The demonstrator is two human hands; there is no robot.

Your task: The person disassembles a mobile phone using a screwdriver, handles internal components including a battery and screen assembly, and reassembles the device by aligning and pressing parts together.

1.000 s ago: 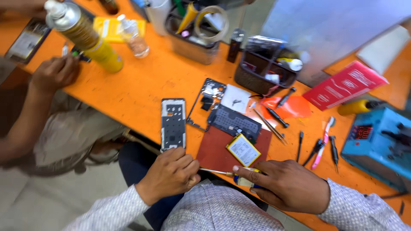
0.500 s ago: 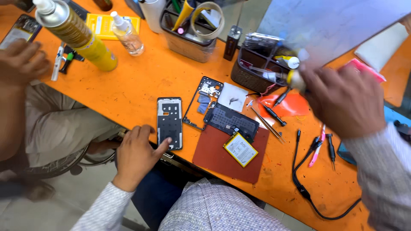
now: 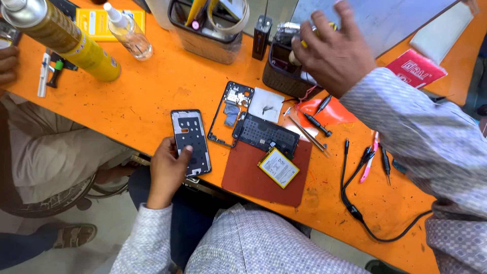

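The left hand [image 3: 167, 170] steadies an opened phone [image 3: 190, 142] that lies flat on the orange desk [image 3: 152, 96], just left of the dark red mat [image 3: 253, 175]. Its thumb presses the phone's lower face while the other fingers curl under the edge nearest the person, so the hand is closed on the phone in a light clamp. The right hand [image 3: 335, 50] reaches up and away from the mat to the dark basket [image 3: 276, 76] of tools at the back of the desk. Its fingers [image 3: 345, 15] are spread and bent over the basket, touching or nearly touching what lies inside; whether they grip anything there I cannot tell.

To do this well, I judge the left hand should keep the phone flat and still against the desk, thumb clear of the bare parts, while the right picks one tool cleanly without dragging the black cable [image 3: 355, 203] or nudging the yellow battery [image 3: 278, 167] on the mat.
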